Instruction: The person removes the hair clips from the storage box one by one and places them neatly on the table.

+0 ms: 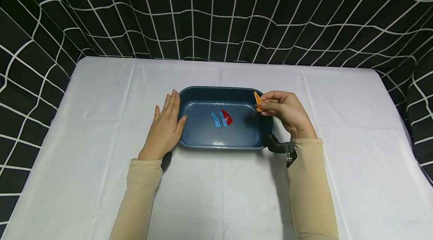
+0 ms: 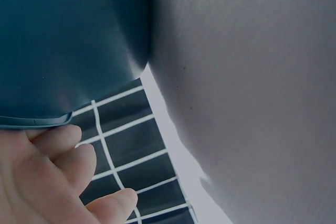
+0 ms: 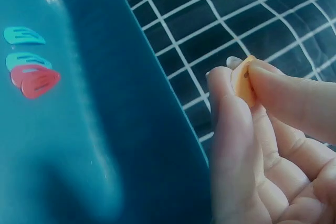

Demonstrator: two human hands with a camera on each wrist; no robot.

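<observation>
My right hand (image 1: pixel 285 110) pinches a yellow-orange snap hair clip (image 1: pixel 258 100) between thumb and fingers over the right rim of a dark blue tray (image 1: pixel 203 138). The same clip (image 3: pixel 242 83) shows in the right wrist view, partly covered by the fingertips. With straight fingers, my left hand (image 1: pixel 162 131) rests along the tray's left side. Inside the tray, one blue hair clip (image 1: pixel 215 120) lies apart; another blue hair clip (image 1: pixel 223 119) touches the red hair clips (image 1: pixel 227 117), which overlap. The left wrist view shows the tray's outer wall (image 2: pixel 73 40) above the fingers.
A white cloth (image 1: pixel 101 127) covers the table under the tray. Black fabric with a white grid (image 1: pixel 216 14) rises behind and at both sides. A small greenish-white thing (image 1: pixel 277 120) peeks out beside the tray, mostly hidden by the right hand.
</observation>
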